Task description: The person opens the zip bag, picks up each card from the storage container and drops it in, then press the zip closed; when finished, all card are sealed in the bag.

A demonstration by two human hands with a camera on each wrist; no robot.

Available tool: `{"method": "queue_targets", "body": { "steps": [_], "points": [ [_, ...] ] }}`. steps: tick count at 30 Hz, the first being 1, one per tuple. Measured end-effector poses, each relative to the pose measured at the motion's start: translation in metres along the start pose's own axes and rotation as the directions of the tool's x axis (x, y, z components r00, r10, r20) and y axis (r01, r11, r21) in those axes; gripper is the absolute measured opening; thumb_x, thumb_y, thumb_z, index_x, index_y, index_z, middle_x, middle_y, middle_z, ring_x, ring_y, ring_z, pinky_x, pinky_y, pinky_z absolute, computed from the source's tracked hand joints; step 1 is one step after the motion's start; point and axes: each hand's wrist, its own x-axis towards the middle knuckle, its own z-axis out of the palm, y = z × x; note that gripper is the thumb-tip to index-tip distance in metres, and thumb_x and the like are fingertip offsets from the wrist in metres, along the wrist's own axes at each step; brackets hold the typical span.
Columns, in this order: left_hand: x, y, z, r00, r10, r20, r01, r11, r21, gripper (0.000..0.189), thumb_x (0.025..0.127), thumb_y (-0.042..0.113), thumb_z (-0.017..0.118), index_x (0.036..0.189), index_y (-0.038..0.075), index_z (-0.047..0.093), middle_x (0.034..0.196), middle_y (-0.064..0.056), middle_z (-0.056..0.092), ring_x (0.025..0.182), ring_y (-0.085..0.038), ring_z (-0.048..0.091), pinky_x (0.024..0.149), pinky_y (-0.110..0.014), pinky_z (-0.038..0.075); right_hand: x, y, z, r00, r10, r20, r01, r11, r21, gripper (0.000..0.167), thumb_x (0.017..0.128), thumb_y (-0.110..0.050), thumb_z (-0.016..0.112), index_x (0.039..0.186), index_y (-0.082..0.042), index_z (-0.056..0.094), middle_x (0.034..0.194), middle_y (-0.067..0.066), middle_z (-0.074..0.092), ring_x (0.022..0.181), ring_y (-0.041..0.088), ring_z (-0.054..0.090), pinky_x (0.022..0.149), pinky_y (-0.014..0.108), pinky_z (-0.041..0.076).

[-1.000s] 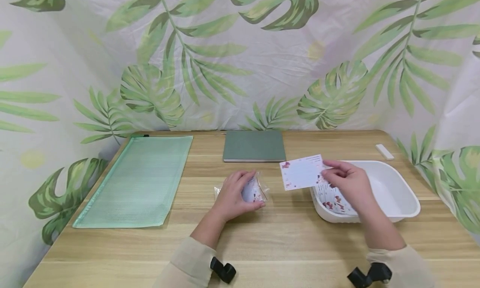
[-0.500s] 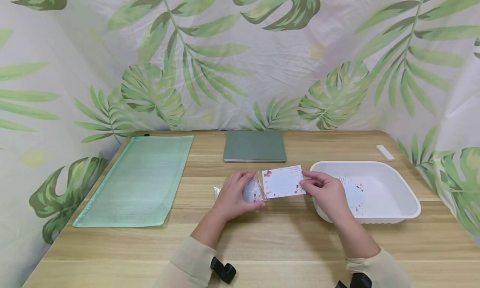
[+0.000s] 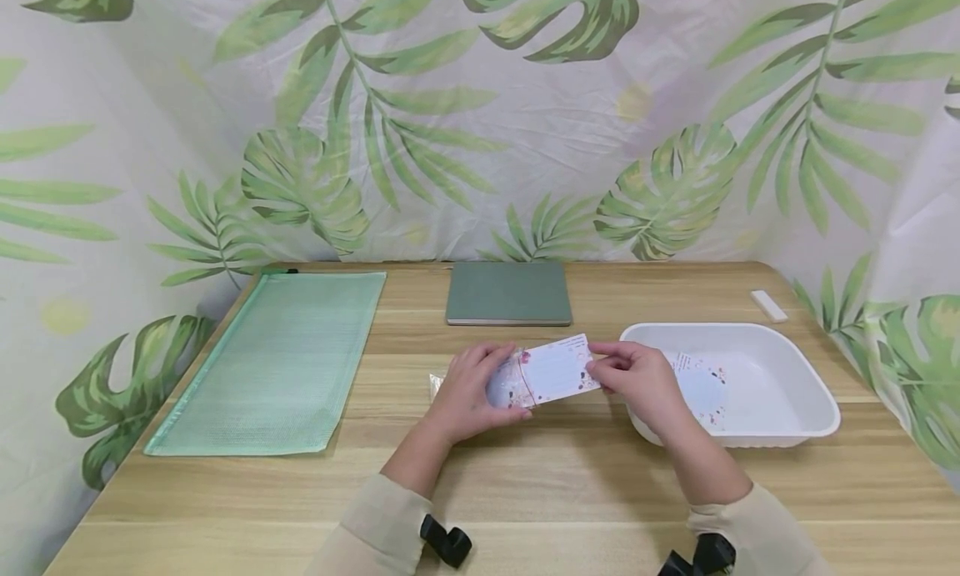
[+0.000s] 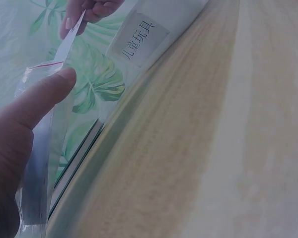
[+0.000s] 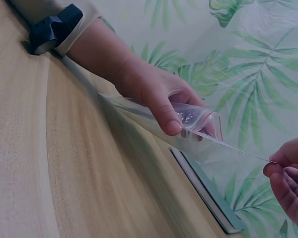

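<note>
Card point(image 3: 558, 369) now edging into bag point(image 3: 506, 386), right grip point(image 3: 636, 383) pinching card, left grip point(image 3: 468, 394) round bag, tub label point(image 4: 139, 39) "儿童玩具"

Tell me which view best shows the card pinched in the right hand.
Head view: the card shows its printed face there. Left wrist shows it as a narrow sliver; right wrist, just a thin edge.

Card point(image 3: 555, 371) print too small; left hand point(image 3: 468, 397) partly hides bag point(image 3: 508, 386).

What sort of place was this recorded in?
Probably a makeshift filming setup: a creased leaf-print backdrop hangs close behind the wood-grain table, and a black device sits on the left sleeve.
</note>
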Motion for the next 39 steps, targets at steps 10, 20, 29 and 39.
{"method": "queue_targets", "body": {
  "steps": [10, 20, 29, 39],
  "points": [
    [0.000, 0.001, 0.000, 1.000, -0.009, 0.003, 0.009, 1.000, -0.004, 0.090, 0.066, 0.048, 0.085, 0.140, 0.008, 0.053, 0.127, -0.008, 0.057, 0.114, -0.026, 0.053, 0.096, -0.045, 0.042, 0.011, 0.003, 0.022, 0.999, -0.003, 0.046, 0.001, 0.999, 0.052, 0.035, 0.085, -0.008, 0.069, 0.118, 0.004, 0.067, 0.082, 0.007, 0.072, 0.065, 0.012, 0.061, 0.063, 0.023, 0.053],
    [-0.001, -0.001, 0.001, 1.000, 0.006, -0.006, -0.006, 1.000, 0.005, 0.088, 0.066, 0.048, 0.084, 0.139, 0.009, 0.054, 0.128, -0.010, 0.058, 0.117, -0.028, 0.053, 0.097, -0.046, 0.042, 0.018, 0.015, 0.042, 0.986, -0.033, 0.164, 0.008, 0.989, 0.151, 0.037, 0.089, -0.009, 0.066, 0.122, 0.007, 0.063, 0.075, -0.005, 0.065, 0.068, 0.007, 0.059, 0.063, 0.024, 0.051],
    [-0.001, -0.001, 0.000, 1.000, -0.008, 0.005, 0.008, 1.000, -0.011, 0.087, 0.067, 0.048, 0.084, 0.140, 0.009, 0.053, 0.128, -0.010, 0.057, 0.118, -0.029, 0.052, 0.096, -0.046, 0.042, 0.024, 0.021, 0.061, 0.981, -0.035, 0.191, 0.016, 0.995, 0.099, 0.034, 0.088, -0.013, 0.070, 0.119, 0.000, 0.068, 0.071, -0.007, 0.055, 0.069, 0.007, 0.049, 0.060, 0.021, 0.044],
    [-0.001, -0.002, 0.001, 1.000, 0.000, 0.006, 0.000, 1.000, 0.010, 0.087, 0.068, 0.048, 0.083, 0.139, 0.009, 0.054, 0.128, -0.011, 0.057, 0.118, -0.028, 0.053, 0.097, -0.047, 0.043, 0.023, 0.019, 0.077, 0.983, -0.054, 0.174, 0.044, 0.997, 0.057, 0.029, 0.086, -0.007, 0.069, 0.112, 0.004, 0.070, 0.073, -0.004, 0.056, 0.071, 0.008, 0.048, 0.060, 0.019, 0.040]
  ]
}}
